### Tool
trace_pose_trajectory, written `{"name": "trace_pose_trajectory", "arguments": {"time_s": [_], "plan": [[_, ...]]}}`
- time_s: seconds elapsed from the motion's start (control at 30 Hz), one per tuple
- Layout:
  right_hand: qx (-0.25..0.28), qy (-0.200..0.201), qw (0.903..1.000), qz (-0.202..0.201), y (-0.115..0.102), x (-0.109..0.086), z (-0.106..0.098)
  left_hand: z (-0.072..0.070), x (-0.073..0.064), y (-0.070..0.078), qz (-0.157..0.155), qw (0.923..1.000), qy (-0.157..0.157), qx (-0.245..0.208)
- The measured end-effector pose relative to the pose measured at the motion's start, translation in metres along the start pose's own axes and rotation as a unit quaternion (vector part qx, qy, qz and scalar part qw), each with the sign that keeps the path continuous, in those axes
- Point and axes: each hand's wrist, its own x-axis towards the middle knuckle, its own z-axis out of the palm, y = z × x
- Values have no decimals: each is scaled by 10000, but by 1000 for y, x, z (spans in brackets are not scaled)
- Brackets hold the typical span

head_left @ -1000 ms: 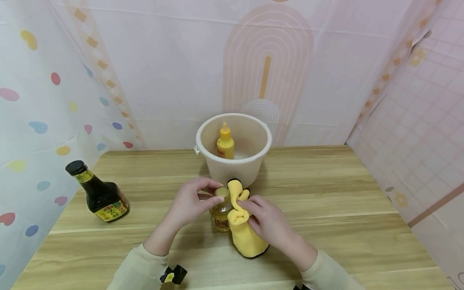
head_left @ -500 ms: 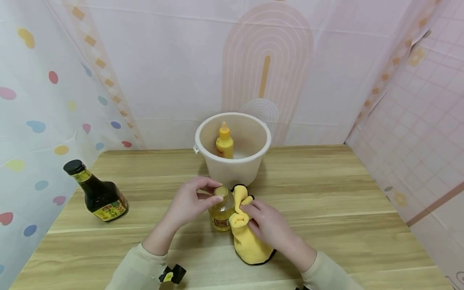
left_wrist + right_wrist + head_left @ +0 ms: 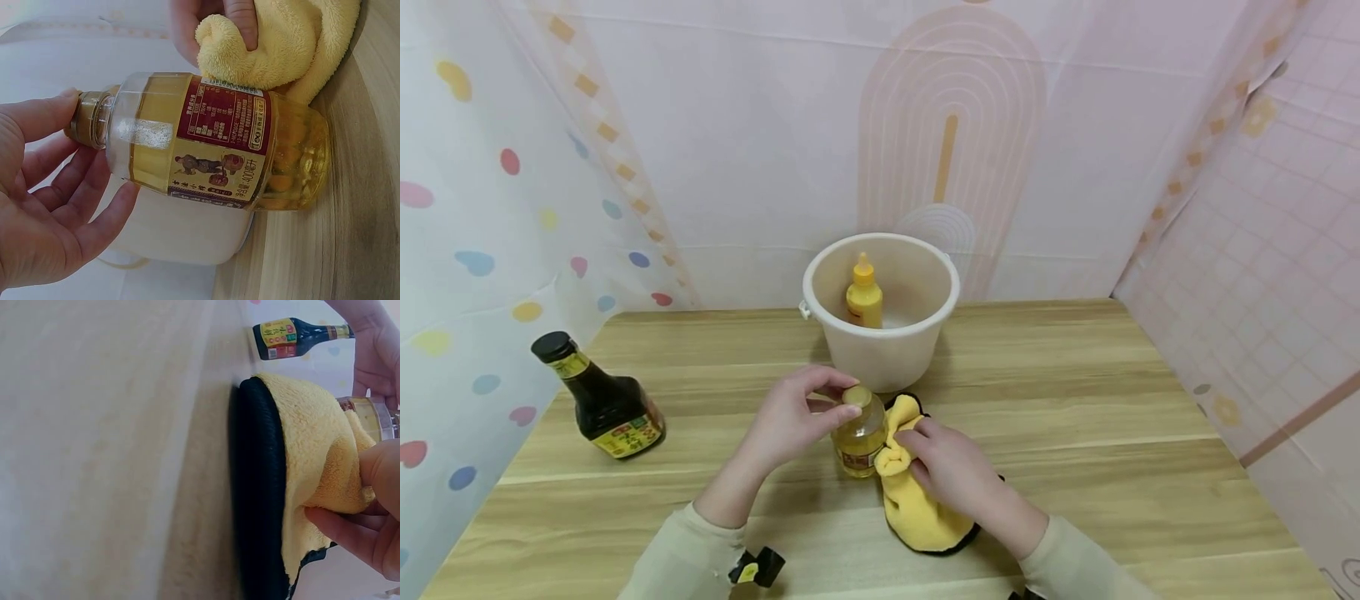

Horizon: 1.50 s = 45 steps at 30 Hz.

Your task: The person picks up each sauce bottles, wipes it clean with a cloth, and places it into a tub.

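An oil bottle (image 3: 219, 144) with golden oil, a dark red label and a gold cap stands upright on the table. My left hand (image 3: 793, 417) pinches its gold cap (image 3: 87, 119) between thumb and fingertips. My right hand (image 3: 951, 467) grips a bunched yellow towel (image 3: 921, 508) with black edging. In the left wrist view the towel touches the label side of the bottle. The towel's lower part spreads onto the table, as the right wrist view shows.
Just behind the oil bottle is a white bucket (image 3: 887, 354), with a yellow squeeze bottle (image 3: 865, 302) inside it. A dark sauce bottle (image 3: 621, 408) with a black cap stands at the left of the wooden table (image 3: 1112, 400). Patterned curtains hang around.
The right hand has drawn the towel down and slightly right along the oil bottle's side, and more of the bottle shows. My left hand has stayed on the cap.
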Motion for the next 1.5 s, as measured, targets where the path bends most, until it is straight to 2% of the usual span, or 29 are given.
{"name": "trace_pose_trajectory", "arguments": {"time_s": [0.8, 1.07, 1.27, 1.5], "plan": [[-262, -632, 9977, -10, -4, 12, -4, -3, 0, 3, -80, 9999, 14, 63], [0, -1049, 9944, 157, 6, 12, -9, -3, 0, 4, -129, 9999, -2, 79], [177, -914, 9954, 239, 15, 1, -14, -2, 0, 2, -117, 9999, 18, 74], [152, -640, 9970, 412, 29, -13, -22, -1, -1, 3, -120, 9999, -7, 24]]}}
